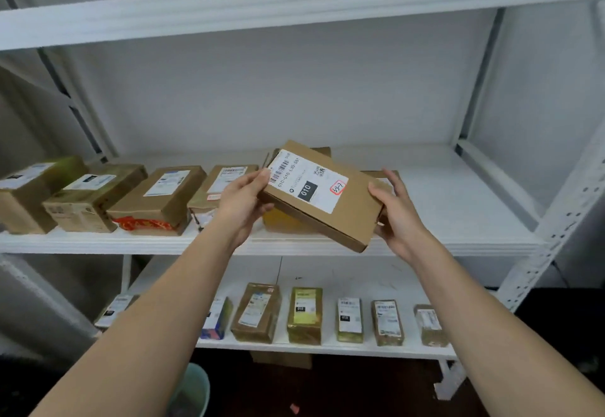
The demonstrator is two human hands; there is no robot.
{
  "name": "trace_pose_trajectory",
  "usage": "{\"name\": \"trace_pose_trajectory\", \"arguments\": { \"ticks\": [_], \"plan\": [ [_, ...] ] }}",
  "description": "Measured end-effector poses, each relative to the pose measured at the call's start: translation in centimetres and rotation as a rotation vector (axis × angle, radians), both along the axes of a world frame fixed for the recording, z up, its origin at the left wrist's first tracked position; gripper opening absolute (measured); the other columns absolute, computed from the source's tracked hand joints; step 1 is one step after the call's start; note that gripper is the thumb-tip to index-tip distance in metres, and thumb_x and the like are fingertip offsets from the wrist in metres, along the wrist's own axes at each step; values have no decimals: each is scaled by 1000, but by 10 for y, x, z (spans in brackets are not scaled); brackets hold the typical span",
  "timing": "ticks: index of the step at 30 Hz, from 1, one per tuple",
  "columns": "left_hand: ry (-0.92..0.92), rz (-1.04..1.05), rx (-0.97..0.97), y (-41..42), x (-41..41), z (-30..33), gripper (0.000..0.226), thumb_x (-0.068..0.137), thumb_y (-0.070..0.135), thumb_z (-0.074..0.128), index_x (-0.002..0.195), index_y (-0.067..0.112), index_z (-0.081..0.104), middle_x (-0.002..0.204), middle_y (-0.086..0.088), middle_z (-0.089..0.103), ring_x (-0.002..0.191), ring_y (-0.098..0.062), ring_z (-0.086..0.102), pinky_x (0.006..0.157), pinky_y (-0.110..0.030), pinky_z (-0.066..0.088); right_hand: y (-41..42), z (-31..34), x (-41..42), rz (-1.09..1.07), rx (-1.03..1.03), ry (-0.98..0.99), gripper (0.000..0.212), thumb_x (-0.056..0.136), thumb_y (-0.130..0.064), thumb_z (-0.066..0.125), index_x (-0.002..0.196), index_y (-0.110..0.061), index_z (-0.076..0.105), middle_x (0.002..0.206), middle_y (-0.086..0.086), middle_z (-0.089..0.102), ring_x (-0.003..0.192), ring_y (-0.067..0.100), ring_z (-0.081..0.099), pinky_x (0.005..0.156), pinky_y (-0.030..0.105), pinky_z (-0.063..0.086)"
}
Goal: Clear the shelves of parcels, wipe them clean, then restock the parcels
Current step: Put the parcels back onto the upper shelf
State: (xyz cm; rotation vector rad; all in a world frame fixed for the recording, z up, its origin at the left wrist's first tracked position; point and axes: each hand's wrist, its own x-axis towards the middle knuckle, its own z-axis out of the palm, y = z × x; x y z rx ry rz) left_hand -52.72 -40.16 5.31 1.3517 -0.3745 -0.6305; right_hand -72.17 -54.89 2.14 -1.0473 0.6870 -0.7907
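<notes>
Here, from the head camera, one flat brown parcel [319,195] is held tilted just above the middle shelf [451,207], the left hand [244,202] gripping its left end and the right hand [397,212] curled round its right end. Four parcels [98,197] line that shelf to the left. Seven small parcels [304,315] stand along the lower shelf [376,277].
</notes>
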Motion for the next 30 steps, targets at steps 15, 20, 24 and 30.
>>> {"name": "trace_pose_trajectory", "arguments": {
  "ticks": [15,20,24,30],
  "plan": [
    [-280,-420,200,-206,-165,-21,52,89,11,63,139,20,51,123,11,60,113,-11,57,101,-32,45,-151,-20,-91,-329,196,-175,24,100,-17,55,122,-14,45,109,9,65,95,19,67,76,36,59],
    [-294,-489,327,-236,-194,-60,57,87,1,58,139,24,50,132,9,59,117,-15,54,98,-30,43,-176,-53,-110,-360,128,2,38,103,-21,47,140,-26,41,112,-1,61,96,10,63,86,31,53],
    [-191,-514,402,-250,-200,-83,55,87,-7,52,135,20,53,127,5,61,119,-16,54,100,-26,40,-190,-83,-116,-368,-3,279,43,104,-29,45,146,-24,40,130,3,51,111,17,53,96,32,43],
    [-143,-503,487,-256,-195,-104,56,83,-11,48,133,15,55,123,-3,64,118,-21,55,95,-26,42,-201,-110,-111,-270,-58,580,43,101,-40,37,142,-32,44,135,7,52,128,31,40,108,50,36]
  ]
}}
